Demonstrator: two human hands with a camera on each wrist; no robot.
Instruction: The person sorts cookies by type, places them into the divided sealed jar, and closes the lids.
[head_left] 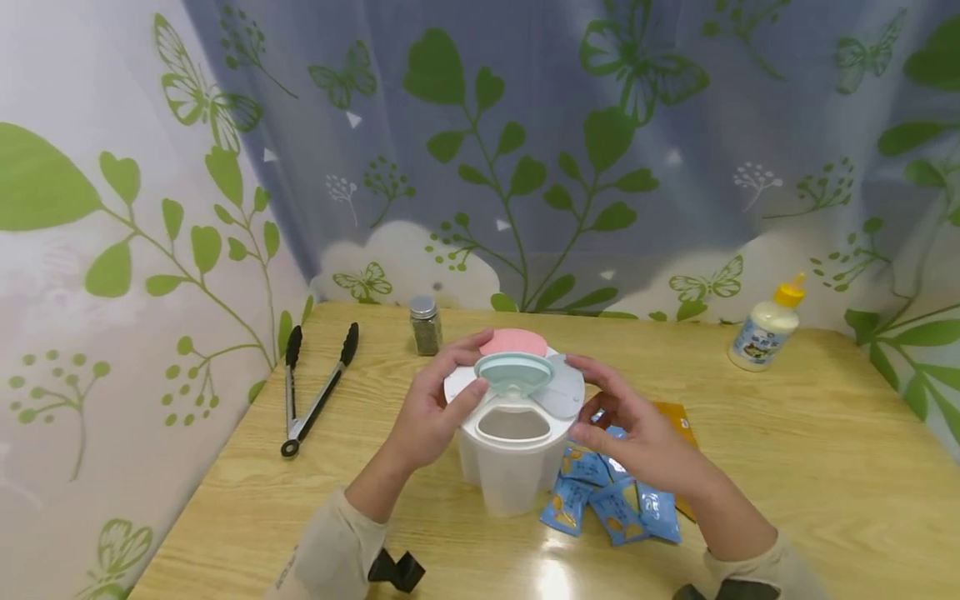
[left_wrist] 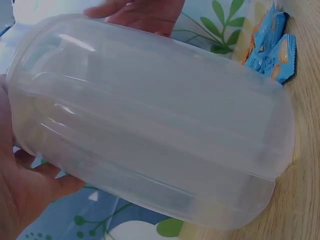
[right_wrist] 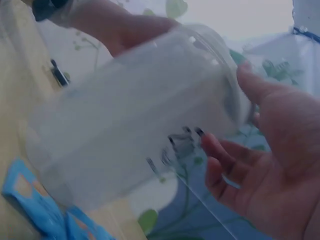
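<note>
A translucent white storage canister (head_left: pixel 513 483) stands on the table between both hands. Its white lid (head_left: pixel 459 385) carries a pink flap (head_left: pixel 516 342), a grey flap (head_left: pixel 562 390) and a teal flap (head_left: pixel 514 375). The teal flap is raised, and an oval opening (head_left: pixel 513 425) shows in front of it. My left hand (head_left: pixel 435 406) grips the lid's left side, thumb on top. On the right, my right hand (head_left: pixel 630 425) holds the rim with curled fingers and thumb. The wrist views show the canister's clear wall (left_wrist: pixel 150 110) between the hands.
Several blue snack packets (head_left: pixel 618 504) lie right of the canister, with an orange packet (head_left: pixel 677 422) beside them. Black-tipped tongs (head_left: pixel 318 408) lie spread at left. A spice jar (head_left: pixel 426 327) stands behind, and a yellow-capped bottle (head_left: pixel 763 333) at back right. Patterned curtain (head_left: pixel 540 167) borders the table.
</note>
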